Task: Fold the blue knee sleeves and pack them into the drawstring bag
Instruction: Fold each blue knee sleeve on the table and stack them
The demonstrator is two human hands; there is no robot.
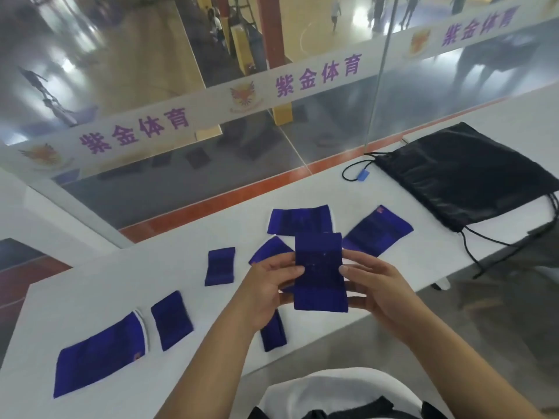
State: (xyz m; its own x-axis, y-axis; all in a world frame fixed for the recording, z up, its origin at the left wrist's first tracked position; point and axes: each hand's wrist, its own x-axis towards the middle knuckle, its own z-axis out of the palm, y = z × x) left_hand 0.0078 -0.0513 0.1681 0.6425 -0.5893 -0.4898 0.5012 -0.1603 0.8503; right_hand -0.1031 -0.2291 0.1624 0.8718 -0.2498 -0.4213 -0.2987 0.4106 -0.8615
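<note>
Both hands hold one blue knee sleeve (320, 272) upright above the white table (99, 276), my left hand (266, 285) on its left edge and my right hand (375, 288) on its right edge. Several other blue sleeves lie on the table: a large flat one (99, 355) at the near left, a folded one (171, 320) beside it, a small folded one (220, 266), one under my left wrist (273, 334), and flat ones behind the hands (301, 220) and to their right (378, 231). The black drawstring bag (465, 176) lies flat at the far right.
A glass wall with a white banner (211, 107) runs along the table's far edge. The bag's black cords (481, 252) trail over the table's right edge, and a blue toggle (363, 175) lies by the bag's mouth. My white shirt (326, 394) shows at the bottom.
</note>
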